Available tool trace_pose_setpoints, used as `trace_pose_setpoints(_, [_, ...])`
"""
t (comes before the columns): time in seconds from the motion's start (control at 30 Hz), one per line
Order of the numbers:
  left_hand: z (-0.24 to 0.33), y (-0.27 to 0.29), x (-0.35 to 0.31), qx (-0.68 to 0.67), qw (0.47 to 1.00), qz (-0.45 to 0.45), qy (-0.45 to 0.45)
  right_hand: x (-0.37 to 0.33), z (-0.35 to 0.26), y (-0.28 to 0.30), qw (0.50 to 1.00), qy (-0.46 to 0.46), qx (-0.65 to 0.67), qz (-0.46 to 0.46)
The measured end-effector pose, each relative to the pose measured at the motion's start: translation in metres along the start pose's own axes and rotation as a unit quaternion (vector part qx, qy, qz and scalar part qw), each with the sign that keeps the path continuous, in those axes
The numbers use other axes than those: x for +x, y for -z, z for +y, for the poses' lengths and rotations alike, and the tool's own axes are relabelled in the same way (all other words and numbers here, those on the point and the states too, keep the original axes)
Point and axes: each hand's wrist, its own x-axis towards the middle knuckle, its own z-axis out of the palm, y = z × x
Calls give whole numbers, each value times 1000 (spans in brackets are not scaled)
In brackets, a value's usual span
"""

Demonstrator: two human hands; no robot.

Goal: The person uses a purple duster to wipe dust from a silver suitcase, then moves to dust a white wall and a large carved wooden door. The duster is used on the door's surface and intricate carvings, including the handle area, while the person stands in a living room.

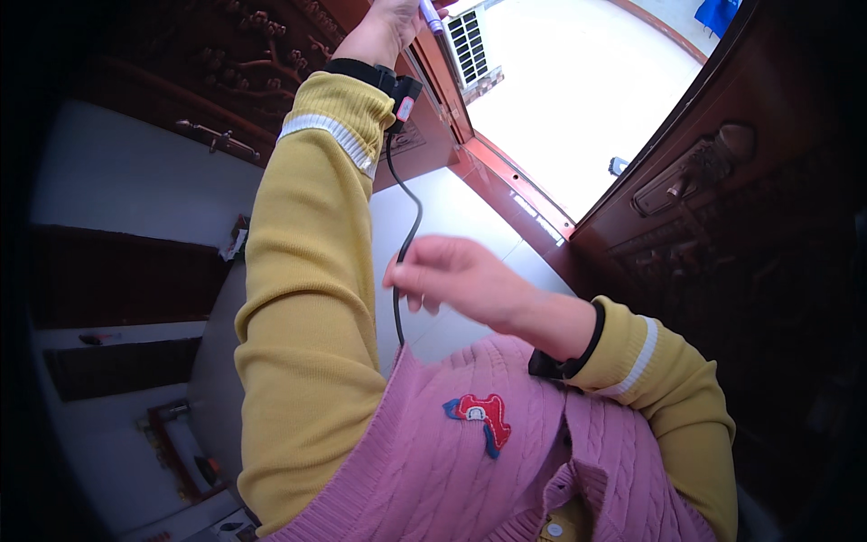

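Observation:
My left hand (386,31) is raised to the top edge of the picture, which cuts off part of it. It is closed on a slim purple stick (432,16), whose kind I cannot make out. A black band with a small device (405,101) wraps my left wrist, and a dark cable (418,212) runs from it down to my clothing. In front of my chest, my right hand (456,278) has its fingers curled and slightly blurred. Its fingertips overlap the cable; whether they grip it is hidden.
Carved dark-red door panels stand on both sides, a door handle (691,176) on the right one and a handle (217,137) on the left. Between them, a doorway with a red sill (519,185) opens onto bright light. Outside is a white grilled unit (470,47).

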Motion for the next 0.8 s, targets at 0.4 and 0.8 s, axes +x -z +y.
trace_pose_setpoints(0.4, [96, -17, -29, -39, 986, 49, -153, 16, -74, 25, 985, 34, 127, 110])
trace_pose_setpoints(0.8, [74, -58, -116, -29, 975, -5, -219, 3, -37, 40, 988, -63, 133, 38])
